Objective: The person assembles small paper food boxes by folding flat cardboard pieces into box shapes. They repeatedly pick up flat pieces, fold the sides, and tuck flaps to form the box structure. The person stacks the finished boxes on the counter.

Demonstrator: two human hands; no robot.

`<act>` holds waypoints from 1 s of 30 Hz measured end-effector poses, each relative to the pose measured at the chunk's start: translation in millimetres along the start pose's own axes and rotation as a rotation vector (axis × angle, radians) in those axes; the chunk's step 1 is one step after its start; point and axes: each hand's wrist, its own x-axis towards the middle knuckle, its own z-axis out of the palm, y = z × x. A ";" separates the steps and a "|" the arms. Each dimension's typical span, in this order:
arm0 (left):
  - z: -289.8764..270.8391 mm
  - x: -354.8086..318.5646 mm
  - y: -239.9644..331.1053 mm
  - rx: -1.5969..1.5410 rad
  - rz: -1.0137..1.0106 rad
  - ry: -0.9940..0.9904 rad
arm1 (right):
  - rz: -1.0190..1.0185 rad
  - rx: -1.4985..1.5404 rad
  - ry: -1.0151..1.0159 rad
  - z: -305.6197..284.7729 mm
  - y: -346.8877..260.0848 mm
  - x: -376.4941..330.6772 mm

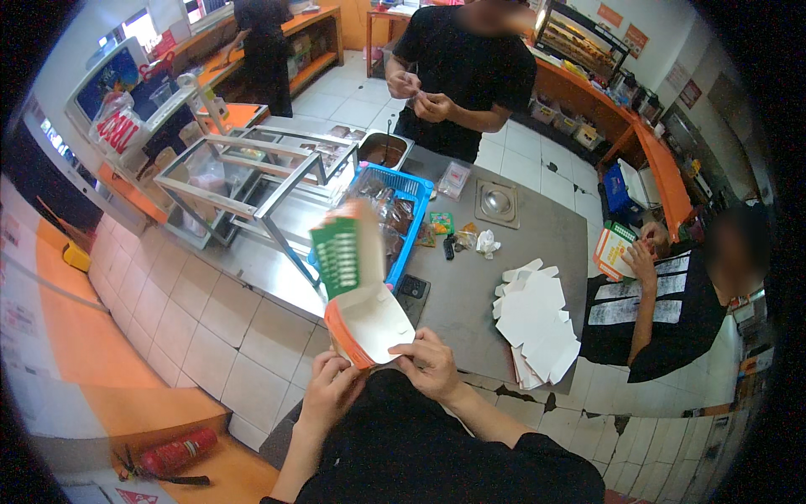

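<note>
Close to my body I hold a partly folded cardboard food box (378, 315), orange and green outside and white inside, its green lid flap standing up at the far side. My left hand (332, 389) grips the box's near left corner, fingers closed on the card. On the near right edge my right hand (428, 365) pinches the wall, thumb and fingers pressed together. Just right of the box, on the steel table (457, 323), lies a stack of flat white box blanks (541, 323). A dark phone (412, 290) rests at the table edge beyond my right hand.
A blue basket (417, 227) of packets stands ahead, beside a metal frame rack (252, 181). A steel lid (497, 203) and small packets lie further back. One co-worker (466, 76) stands across the table; another at right holds a similar box (615, 252). A fire extinguisher (178, 451) lies lower left.
</note>
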 end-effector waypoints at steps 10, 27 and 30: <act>-8.5 -7.3 5.0 0.012 -0.058 0.130 | -0.076 -0.017 -0.094 10.5 -1.4 -2.6; -3.0 2.1 18.3 -0.045 0.179 0.264 | 0.629 0.515 -0.037 17.1 49.2 -5.7; -6.3 4.8 26.4 -0.353 -0.187 0.117 | 0.709 0.442 -0.011 18.8 51.4 -8.2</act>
